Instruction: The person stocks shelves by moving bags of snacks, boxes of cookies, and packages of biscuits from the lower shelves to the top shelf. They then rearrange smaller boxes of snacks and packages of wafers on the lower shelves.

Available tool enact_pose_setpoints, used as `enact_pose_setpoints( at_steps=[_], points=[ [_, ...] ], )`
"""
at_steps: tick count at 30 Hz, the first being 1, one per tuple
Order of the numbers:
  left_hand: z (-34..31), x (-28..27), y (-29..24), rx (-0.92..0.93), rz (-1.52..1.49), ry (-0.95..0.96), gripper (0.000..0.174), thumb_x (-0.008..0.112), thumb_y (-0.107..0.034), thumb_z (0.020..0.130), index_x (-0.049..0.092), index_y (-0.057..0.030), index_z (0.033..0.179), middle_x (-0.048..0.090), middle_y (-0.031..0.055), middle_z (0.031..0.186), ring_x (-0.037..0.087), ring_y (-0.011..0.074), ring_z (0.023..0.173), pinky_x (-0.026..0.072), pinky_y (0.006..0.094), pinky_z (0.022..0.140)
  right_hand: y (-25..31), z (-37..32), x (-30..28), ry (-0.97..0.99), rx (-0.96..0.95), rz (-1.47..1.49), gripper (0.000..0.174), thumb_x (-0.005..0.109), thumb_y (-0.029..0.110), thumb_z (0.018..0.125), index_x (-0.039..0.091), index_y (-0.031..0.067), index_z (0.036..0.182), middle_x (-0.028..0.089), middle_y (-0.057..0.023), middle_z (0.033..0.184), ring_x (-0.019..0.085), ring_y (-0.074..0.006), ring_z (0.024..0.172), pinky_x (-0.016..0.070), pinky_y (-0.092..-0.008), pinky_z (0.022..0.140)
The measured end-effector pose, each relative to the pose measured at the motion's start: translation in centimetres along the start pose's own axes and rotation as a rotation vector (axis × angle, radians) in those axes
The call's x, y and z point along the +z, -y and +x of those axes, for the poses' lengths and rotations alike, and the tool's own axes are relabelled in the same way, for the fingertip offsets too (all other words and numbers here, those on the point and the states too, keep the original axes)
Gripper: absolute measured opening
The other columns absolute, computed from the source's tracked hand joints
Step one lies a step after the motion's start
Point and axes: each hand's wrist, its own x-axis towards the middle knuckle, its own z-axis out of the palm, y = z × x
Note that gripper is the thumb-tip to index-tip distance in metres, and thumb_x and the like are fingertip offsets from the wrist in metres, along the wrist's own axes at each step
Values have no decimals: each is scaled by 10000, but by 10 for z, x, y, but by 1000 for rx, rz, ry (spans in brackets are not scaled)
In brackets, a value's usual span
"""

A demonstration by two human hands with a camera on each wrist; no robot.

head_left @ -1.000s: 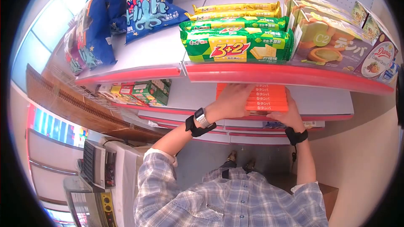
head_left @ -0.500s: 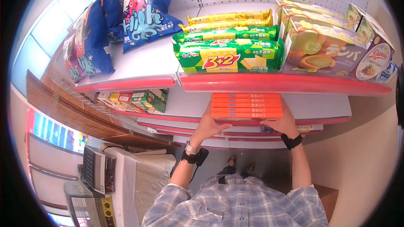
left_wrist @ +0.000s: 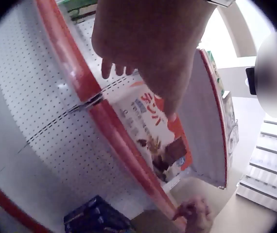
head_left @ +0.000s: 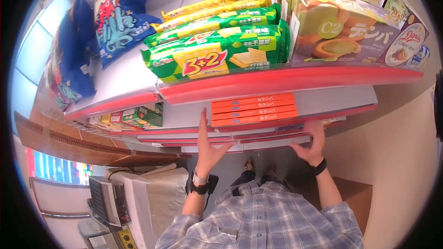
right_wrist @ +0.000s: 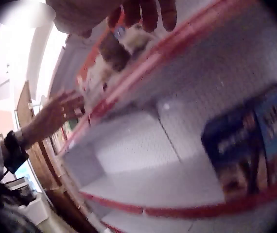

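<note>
A neat stack of several flat orange boxes point(head_left: 254, 109) sits on the shelf below the top one. In the left wrist view a box front point(left_wrist: 150, 124) shows pictures of biscuits. My left hand point(head_left: 210, 145) is at the stack's left front side, fingers straight and thumb spread, holding nothing. On the other side, my right hand point(head_left: 312, 144) hovers just off the stack's right front corner, thumb out and fingers extended, blurred by motion. The right wrist view has the right hand's fingertips point(right_wrist: 148, 17) in front of the boxes, with the left hand point(right_wrist: 56, 114) across from them.
Above the stack, the top shelf's red edge point(head_left: 295, 80) juts out, bearing green biscuit packs point(head_left: 217, 55), purple cookie boxes point(head_left: 344, 32) and blue snack bags point(head_left: 120, 14). Small boxes point(head_left: 138, 116) stand left on the lower shelf. A blue box point(right_wrist: 248, 150) sits on a lower shelf.
The left hand moved from over the boxes to their left side, then both hands parted from the stack and drew back toward the body. The head view has shifted.
</note>
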Motion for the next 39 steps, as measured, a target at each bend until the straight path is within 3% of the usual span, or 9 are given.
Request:
enact_pose_setpoints(
  at_steps=[5,8,16,18,20,23,28,34,39],
  points=[
    [-77,24,29,-25,-206,-425,931,880,-423,774,453,5,1482,561,92,1116,565,187,981,482,320,783,-11,-69,57,354,109,-260,519,826,310,800,608,40,1186,621,-195,1177,573,-424,1160,458,-566,1015],
    [-94,36,27,-129,-318,-398,791,820,-489,821,546,5,1375,453,19,934,492,132,827,407,274,673,-53,-46,81,477,105,-565,534,819,301,788,627,45,1215,639,-171,1221,576,-392,1197,437,-566,1046],
    [-98,29,2,92,-87,-115,493,900,-269,750,682,-30,1122,636,69,909,559,154,697,422,271,571,-172,-37,113,957,452,-180,578,813,370,757,649,97,1239,672,-164,1251,608,-372,1179,481,-478,1019],
    [-103,29,4,93,-74,-121,474,906,-215,731,690,-36,1112,656,71,926,576,156,688,428,270,564,-154,-28,116,681,236,-109,335,654,173,796,658,82,1118,682,-173,1217,624,-426,1123,505,-496,961],
    [-108,28,3,43,-63,-124,444,895,-178,739,692,-33,1107,655,63,891,575,156,679,428,274,561,-131,-22,113,824,271,-272,311,626,141,802,658,79,1105,683,-186,1185,641,-423,1093,516,-508,925],
    [-112,26,7,14,-78,-153,412,879,-131,745,694,-36,1101,655,53,860,573,153,669,425,276,556,-84,-22,108,645,-167,-505,455,672,121,761,627,94,1214,654,-190,1223,635,-362,1151,504,-519,946],
    [-108,25,13,-14,-84,-184,383,855,-71,755,696,-44,1102,655,51,837,574,149,647,419,278,547,1,-16,76,659,-284,-341,693,690,103,753,493,55,1416,560,-172,1344,534,-338,1249,398,-516,1078],
    [-102,36,22,-44,-122,-181,287,802,-27,814,701,-39,1082,649,52,790,569,135,620,413,269,542,82,30,-20,931,-15,86,834,827,281,705,477,35,1420,566,-175,1301,534,-356,1225,405,-476,1073],
    [-94,47,20,-82,-182,-149,206,766,-22,859,709,-29,1057,645,50,767,557,117,604,408,262,540,89,117,-134,867,22,-27,951,914,384,580,524,38,1376,616,-196,1221,599,-409,1125,473,-488,997]
  ],
)
